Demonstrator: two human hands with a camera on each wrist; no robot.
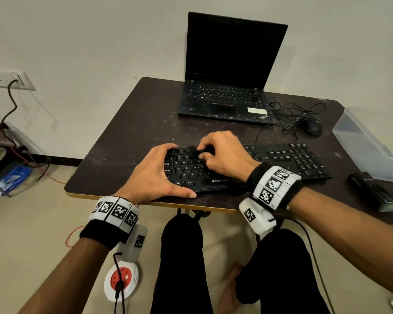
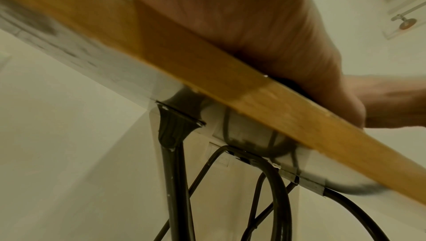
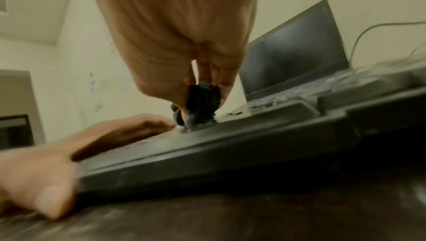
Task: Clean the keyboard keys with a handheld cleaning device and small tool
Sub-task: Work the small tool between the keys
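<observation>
A black Zebronics keyboard (image 1: 288, 159) lies on the dark table (image 1: 123, 137) near its front edge. My left hand (image 1: 159, 171) grips the keyboard's left end, thumb along the front edge and fingers curled over the back corner. My right hand (image 1: 216, 150) pinches a small black cleaning tool (image 1: 205, 151) over the upper key rows. In the right wrist view the small black tool (image 3: 201, 102) touches the keys of the keyboard (image 3: 230, 146), with the left hand (image 3: 115, 132) behind it. A black handheld device (image 1: 372, 191) lies untouched at the table's right.
An open black laptop (image 1: 227, 71) stands at the back of the table. A mouse (image 1: 312, 125) with tangled cable lies to its right. A clear plastic box (image 1: 372, 141) sits at the right edge. The left wrist view shows the table's wooden edge (image 2: 230, 81) and metal legs.
</observation>
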